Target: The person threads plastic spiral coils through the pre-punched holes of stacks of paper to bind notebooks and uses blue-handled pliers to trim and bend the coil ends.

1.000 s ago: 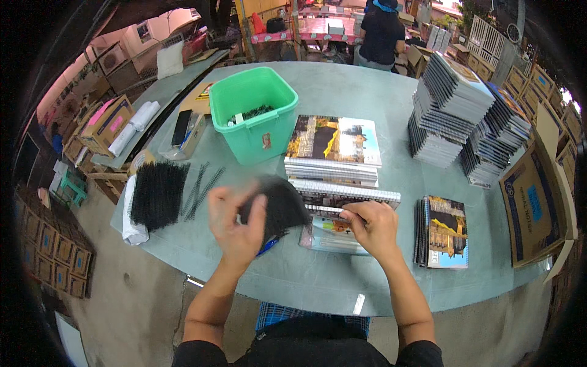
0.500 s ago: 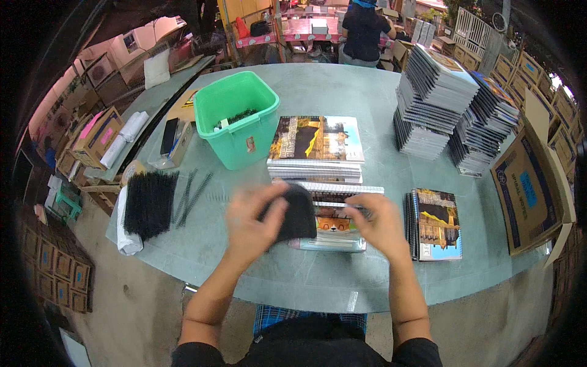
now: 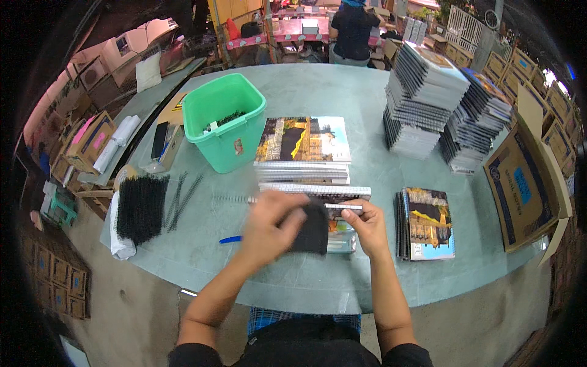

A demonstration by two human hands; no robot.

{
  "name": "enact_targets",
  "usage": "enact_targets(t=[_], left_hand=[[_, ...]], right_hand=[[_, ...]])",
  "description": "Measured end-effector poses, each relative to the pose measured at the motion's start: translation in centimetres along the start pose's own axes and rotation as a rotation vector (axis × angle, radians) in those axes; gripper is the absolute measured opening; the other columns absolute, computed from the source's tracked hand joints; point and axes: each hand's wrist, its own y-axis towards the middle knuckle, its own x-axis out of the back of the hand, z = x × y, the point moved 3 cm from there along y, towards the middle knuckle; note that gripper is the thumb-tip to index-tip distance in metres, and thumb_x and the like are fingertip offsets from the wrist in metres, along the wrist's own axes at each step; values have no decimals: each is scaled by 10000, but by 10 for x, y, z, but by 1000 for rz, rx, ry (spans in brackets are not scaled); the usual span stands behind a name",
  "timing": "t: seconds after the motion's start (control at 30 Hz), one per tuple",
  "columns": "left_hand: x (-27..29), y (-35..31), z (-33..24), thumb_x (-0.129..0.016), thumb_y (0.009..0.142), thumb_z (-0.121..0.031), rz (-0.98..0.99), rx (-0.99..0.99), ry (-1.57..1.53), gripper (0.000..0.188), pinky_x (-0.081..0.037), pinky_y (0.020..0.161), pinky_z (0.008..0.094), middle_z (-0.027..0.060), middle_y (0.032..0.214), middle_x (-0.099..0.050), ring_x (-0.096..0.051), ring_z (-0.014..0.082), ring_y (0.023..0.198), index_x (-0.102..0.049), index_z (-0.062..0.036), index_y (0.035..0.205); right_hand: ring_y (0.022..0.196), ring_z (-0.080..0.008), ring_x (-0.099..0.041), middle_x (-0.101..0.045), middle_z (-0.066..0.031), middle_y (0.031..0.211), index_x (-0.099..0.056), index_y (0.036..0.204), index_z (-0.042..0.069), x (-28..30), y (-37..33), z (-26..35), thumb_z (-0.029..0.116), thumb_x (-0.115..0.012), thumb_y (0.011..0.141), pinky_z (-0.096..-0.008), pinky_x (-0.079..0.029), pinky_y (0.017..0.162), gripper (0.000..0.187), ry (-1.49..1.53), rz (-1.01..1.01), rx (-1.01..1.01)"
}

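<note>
My left hand [image 3: 274,221], blurred by motion, is closed on a dark, rounded pad [image 3: 315,229] held over the front notebooks. A thin black spiral coil [image 3: 229,199] sticks out left, beside that hand. With thumb and fingers, my right hand [image 3: 367,225] pinches the white-edged end of a notebook [image 3: 342,207]. Beneath lie more notebooks [image 3: 342,244], largely covered by the pad and hands. Just behind them is a flat notebook with perforated edge [image 3: 315,190]. Near my left wrist lies a blue, slim object [image 3: 230,240].
Farther back stand a notebook pile [image 3: 306,139] and a green bin [image 3: 223,137]. Black coils [image 3: 142,208] lie at left. On the right are bound notebooks [image 3: 426,223], tall notebook stacks [image 3: 422,101] and an open carton [image 3: 523,177]. A person [image 3: 351,33] sits beyond the table.
The dark pad and my left hand have shifted right, toward my right hand. The coil and blue object now show more clearly. The whole view has shifted slightly.
</note>
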Motion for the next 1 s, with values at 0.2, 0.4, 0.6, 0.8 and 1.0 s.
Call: enact_targets(t=[0.2,0.4,0.6,0.8,1.0], left_hand=[[-19,-4,-4,-679,706,-59,368,53,20,237,-461,755,364,91,855,-591,-574,258,825,-645,-54,940],[-15,13,-5,-680,722,-60,27,-68,187,261,-485,697,359,91,864,-561,-575,248,786,-642,-87,979],[0,26,-29,-661,727,-30,-357,33,-6,266,-471,686,335,113,883,-538,-568,252,777,-643,-60,990],[2,48,-37,-661,720,-17,-320,-94,95,280,-441,719,340,103,818,-554,-530,248,792,-636,-40,998],[-21,-34,-48,-686,746,-39,-82,-149,29,322,-484,586,299,123,874,-531,-572,232,715,-625,-72,1061]], right_hand=[[809,-90,-587,-658,-56,896,-641,972,-7,-3,1,0,177,-644,865,-248,-472,757,213,40,-6,9],[893,-133,-571,-644,-88,962,-631,1024,-40,-3,0,-1,369,-429,954,-283,-421,849,461,229,6,-77],[899,-151,-579,-650,-105,978,-630,1016,-48,0,-1,-6,421,-395,945,-273,-402,840,529,130,-10,-73],[850,-140,-571,-647,-84,939,-645,973,-32,-5,-9,8,474,-360,950,-277,-398,813,581,17,-41,-94],[943,-181,-584,-645,-95,993,-640,954,-31,8,-5,4,532,-268,955,-304,-391,901,675,57,112,29]])
